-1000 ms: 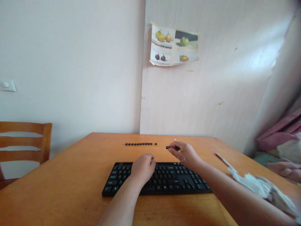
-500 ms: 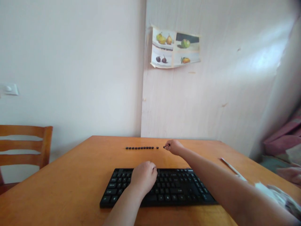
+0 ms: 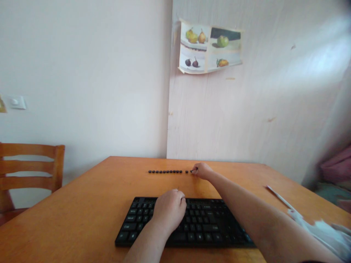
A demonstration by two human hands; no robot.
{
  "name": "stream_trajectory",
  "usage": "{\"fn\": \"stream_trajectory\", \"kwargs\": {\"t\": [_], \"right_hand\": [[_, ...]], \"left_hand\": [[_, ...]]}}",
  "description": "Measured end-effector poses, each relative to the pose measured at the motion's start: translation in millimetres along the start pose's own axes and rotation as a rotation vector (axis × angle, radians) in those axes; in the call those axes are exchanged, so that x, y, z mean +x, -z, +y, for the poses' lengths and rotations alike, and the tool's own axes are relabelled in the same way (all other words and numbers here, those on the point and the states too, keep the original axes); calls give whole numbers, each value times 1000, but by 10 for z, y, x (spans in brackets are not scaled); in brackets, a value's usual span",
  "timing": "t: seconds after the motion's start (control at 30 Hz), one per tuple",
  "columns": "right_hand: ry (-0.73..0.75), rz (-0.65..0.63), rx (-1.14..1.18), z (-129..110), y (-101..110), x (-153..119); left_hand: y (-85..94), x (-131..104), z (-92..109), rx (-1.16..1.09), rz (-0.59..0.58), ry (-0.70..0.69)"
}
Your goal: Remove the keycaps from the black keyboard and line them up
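A black keyboard (image 3: 208, 238) lies on the wooden table in front of me. My left hand (image 3: 170, 209) rests over its upper middle part with the fingers curled under; whatever they hold, if anything, is hidden. Farther back, my right hand (image 3: 202, 170) pinches a small black keycap (image 3: 191, 171) at table level. Just left of it sits a single keycap (image 3: 187, 171), with a small gap on either side. Beyond that, a straight row of several black keycaps (image 3: 165, 171) runs to the left.
The wooden table (image 3: 90, 204) reaches back to the wall. On the right lie a thin white stick (image 3: 279, 197) and crumpled clear plastic (image 3: 323, 233). A wooden chair (image 3: 30, 166) stands at the left. Fruit pictures (image 3: 211, 49) hang on the wall.
My right hand has brought the pinched keycap left, closer to the single keycap by the row. The left hand stays over the keyboard. The whole view has shifted slightly.
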State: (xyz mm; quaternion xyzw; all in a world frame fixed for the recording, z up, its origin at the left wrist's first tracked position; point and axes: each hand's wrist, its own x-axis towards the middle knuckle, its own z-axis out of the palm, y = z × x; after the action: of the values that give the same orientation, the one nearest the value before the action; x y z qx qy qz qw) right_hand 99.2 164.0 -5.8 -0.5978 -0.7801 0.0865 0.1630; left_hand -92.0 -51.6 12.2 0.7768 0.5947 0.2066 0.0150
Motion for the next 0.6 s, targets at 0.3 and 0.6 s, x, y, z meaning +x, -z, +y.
{"fn": "stream_trajectory", "kwargs": {"t": [0.3, 0.6], "right_hand": [[-5, -18, -26, -36, 2, -26], [-7, -16, -46, -62, 17, -63]], "left_hand": [[17, 2, 11, -18, -10, 1], [48, -7, 35, -24, -29, 20]]}}
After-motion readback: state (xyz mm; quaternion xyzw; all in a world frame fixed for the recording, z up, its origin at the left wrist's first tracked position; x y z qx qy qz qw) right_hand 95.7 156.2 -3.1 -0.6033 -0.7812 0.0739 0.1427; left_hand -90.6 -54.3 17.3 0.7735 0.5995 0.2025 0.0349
